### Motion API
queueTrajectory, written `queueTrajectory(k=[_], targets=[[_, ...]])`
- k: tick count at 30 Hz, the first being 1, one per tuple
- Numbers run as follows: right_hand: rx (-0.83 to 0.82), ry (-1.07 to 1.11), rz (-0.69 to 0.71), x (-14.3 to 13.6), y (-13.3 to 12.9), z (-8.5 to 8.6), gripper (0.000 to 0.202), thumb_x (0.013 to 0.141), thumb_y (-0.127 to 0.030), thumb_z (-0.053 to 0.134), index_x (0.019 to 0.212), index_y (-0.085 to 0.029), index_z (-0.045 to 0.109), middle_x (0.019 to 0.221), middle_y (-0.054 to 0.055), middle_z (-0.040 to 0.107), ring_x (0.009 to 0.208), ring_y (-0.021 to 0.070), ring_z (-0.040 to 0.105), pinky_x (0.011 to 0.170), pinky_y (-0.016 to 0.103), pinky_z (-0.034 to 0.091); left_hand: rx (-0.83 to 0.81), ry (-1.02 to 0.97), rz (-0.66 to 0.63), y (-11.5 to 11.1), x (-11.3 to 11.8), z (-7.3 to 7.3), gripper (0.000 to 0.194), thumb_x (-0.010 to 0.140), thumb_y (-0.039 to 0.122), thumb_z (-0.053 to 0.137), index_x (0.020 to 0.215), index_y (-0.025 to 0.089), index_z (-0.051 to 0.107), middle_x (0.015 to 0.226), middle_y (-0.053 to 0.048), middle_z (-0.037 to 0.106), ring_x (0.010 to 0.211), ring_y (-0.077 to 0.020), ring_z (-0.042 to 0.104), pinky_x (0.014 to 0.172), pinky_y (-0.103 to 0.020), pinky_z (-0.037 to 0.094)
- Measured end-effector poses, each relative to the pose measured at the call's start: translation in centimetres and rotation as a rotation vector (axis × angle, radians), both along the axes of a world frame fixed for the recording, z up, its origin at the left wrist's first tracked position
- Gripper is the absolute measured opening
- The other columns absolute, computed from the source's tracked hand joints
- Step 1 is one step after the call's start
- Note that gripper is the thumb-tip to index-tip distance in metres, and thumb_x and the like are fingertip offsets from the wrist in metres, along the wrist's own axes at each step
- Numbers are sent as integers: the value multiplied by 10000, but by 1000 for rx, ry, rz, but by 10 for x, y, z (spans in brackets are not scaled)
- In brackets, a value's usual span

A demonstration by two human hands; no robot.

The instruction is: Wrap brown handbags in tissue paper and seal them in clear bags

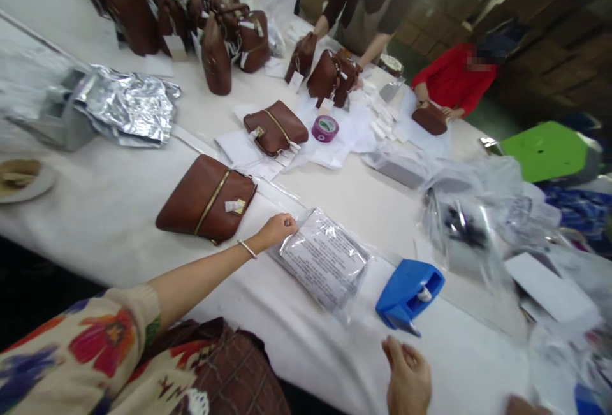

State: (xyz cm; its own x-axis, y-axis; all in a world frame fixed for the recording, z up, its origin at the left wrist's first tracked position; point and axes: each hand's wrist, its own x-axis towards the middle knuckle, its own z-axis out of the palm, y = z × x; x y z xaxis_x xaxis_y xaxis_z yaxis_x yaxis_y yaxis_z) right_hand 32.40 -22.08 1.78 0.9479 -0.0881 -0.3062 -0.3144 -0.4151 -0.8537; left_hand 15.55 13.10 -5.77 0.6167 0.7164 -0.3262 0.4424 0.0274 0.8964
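Note:
My left hand (278, 230) is closed at the upper left corner of a clear plastic bag (327, 255) printed with lines of text, its fingers pinching the edge. Below the blue tape dispenser (406, 294) is my right hand (408, 377), its fingers drawn together; whatever they may hold is too small to make out. Left of the plastic bag lies a brown leather handbag (191, 201) with a brass zip and a small tag. A smaller brown zipped bag (282, 123) rests on white paper farther back.
A roll of purple tape (325, 128) sits mid-table. Brown handbags (217, 61) crowd the back left near silver foil bags (129, 106). Across the table, a person (368, 4) handles bags and another in red (452, 77) holds a brown pouch. Plastic wrapping (471, 230) covers the right side.

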Motion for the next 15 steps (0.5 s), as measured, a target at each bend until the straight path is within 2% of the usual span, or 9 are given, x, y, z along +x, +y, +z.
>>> queueTrajectory(k=[2, 4, 5, 7, 9, 11, 13, 15], targets=[[-2, 6, 387, -15, 50, 34, 527, 510, -441, 864, 865, -224, 540, 731, 1, 688, 687, 219, 695, 625, 337, 572, -3, -4, 4, -1, 0, -2, 114, 667, 290, 574, 653, 177, 576, 648, 29, 567, 640, -146, 507, 627, -254, 383], [71, 102, 818, -37, 112, 63, 398, 647, -408, 807, 830, -226, 504, 694, -15, 668, 649, 183, 661, 643, 320, 547, -9, -7, 2, -1, 0, -3, 99, 669, 272, 582, 647, 176, 573, 646, 29, 563, 634, -144, 502, 615, -252, 374], [80, 151, 999, -47, 142, 73, 309, 724, -370, 752, 824, -227, 496, 691, -22, 657, 647, 166, 643, 639, 301, 527, -13, -10, -2, -2, -1, -3, 94, 668, 266, 588, 647, 175, 575, 648, 29, 564, 634, -144, 503, 610, -251, 371], [-4, 198, 1334, -65, 193, 82, 200, 762, -260, 690, 820, -226, 502, 712, -33, 651, 660, 146, 624, 637, 266, 495, -20, -19, -7, -2, -2, -2, 84, 669, 256, 599, 654, 174, 583, 667, 23, 577, 648, -147, 512, 607, -249, 370], [-202, 99, 1589, -72, 230, 76, 167, 762, -176, 646, 833, -227, 504, 710, -50, 637, 643, 130, 606, 609, 235, 457, -28, -32, -8, -1, -4, 0, 67, 671, 239, 603, 661, 173, 591, 696, 16, 595, 671, -150, 526, 616, -247, 376], [-477, -135, 1771, -65, 254, 61, 180, 761, -120, 608, 858, -229, 504, 691, -63, 621, 618, 123, 593, 574, 218, 409, -39, -43, -5, -1, -5, 1, 51, 676, 221, 601, 664, 172, 597, 706, 11, 601, 686, -152, 535, 620, -245, 378], [-701, -342, 1878, -51, 270, 41, 207, 755, -81, 589, 879, -229, 514, 676, -59, 616, 610, 132, 595, 552, 222, 364, -55, -46, 3, -1, -5, 1, 44, 682, 210, 602, 658, 173, 599, 693, 11, 594, 680, -153, 537, 611, -245, 376], [-813, -427, 1956, -38, 280, 25, 235, 742, -58, 600, 893, -224, 532, 677, -39, 627, 623, 157, 613, 546, 238, 340, -70, -41, 20, -2, -5, 1, 43, 686, 207, 608, 660, 174, 601, 687, 9, 589, 670, -155, 534, 602, -246, 371]])
